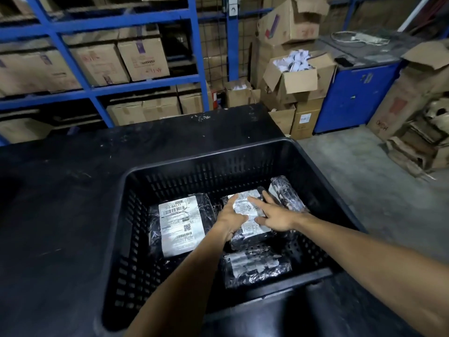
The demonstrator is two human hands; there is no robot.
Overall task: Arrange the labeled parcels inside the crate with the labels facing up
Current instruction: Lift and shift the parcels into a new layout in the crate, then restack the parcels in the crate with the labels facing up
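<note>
The middle parcel (247, 215) lies on the floor of the black crate (218, 164), label up. The left hand (230, 218) grips its left edge, fingers on top and thumb at the side. The right hand (272, 215) rests flat and open on its right side, holding nothing. A larger parcel (181, 224) lies label up to the left, another (255, 266) nearer the person, and a fourth (288, 194) leans by the right wall. The crate sits on a black table (73, 190).
</note>
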